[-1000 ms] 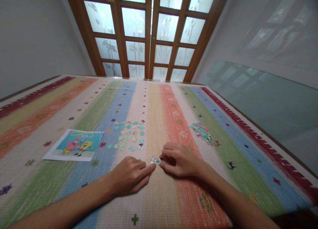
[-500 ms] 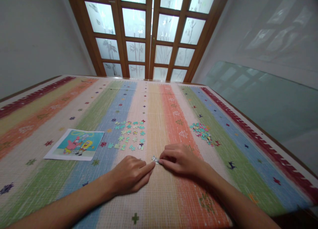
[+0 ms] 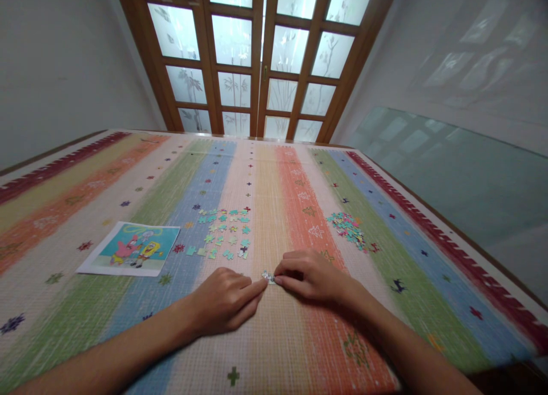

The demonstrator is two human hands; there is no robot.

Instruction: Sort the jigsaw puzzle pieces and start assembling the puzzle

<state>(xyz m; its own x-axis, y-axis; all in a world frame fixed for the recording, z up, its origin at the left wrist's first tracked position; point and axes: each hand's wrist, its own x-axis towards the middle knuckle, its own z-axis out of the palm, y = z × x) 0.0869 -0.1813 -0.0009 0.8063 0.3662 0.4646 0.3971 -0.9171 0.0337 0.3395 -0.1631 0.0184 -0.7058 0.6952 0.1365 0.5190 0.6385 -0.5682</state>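
My left hand (image 3: 225, 301) lies on the striped mat (image 3: 274, 349), fingers together, its fingertips touching small joined puzzle pieces (image 3: 268, 277). From the other side my right hand (image 3: 309, 275) pinches those same pieces with curled fingers. Both hands meet over the pale middle stripe. Beyond the left hand lie several teal puzzle pieces (image 3: 222, 232) spread out flat. A heap of mixed puzzle pieces (image 3: 349, 226) sits beyond the right hand.
A cartoon reference picture (image 3: 131, 249) lies on the mat at the left. Wooden doors with frosted glass (image 3: 261, 58) stand at the far end. A glass panel (image 3: 471, 178) leans along the right wall beside the mat's edge.
My hands have drawn slightly closer together over the small joined pieces, which now look more covered by the fingertips. Nothing else has moved.
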